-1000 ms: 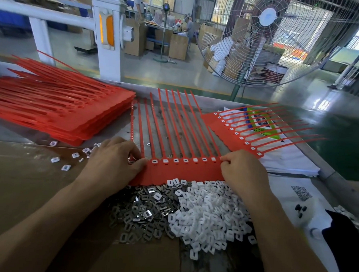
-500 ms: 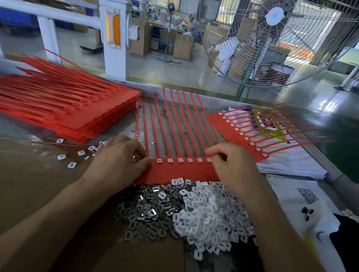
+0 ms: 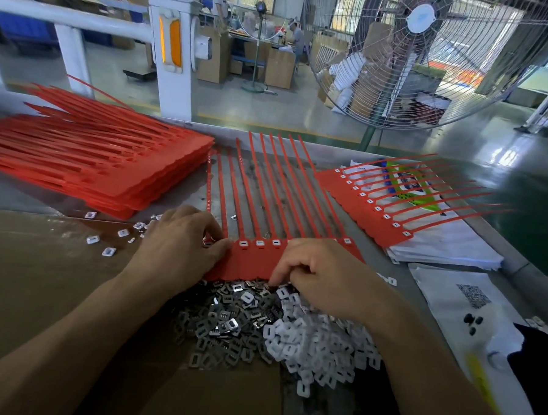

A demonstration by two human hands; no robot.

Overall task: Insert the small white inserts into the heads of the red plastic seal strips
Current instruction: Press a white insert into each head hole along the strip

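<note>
At the centre of the frame lies a red seal strip sheet (image 3: 257, 260). The left hand (image 3: 182, 243) holds its left edge, fingers curled on it. The right hand (image 3: 323, 276) rests over its lower right edge, fingertips bent down at the white inserts (image 3: 316, 343); whether they pinch one I cannot tell.
</note>
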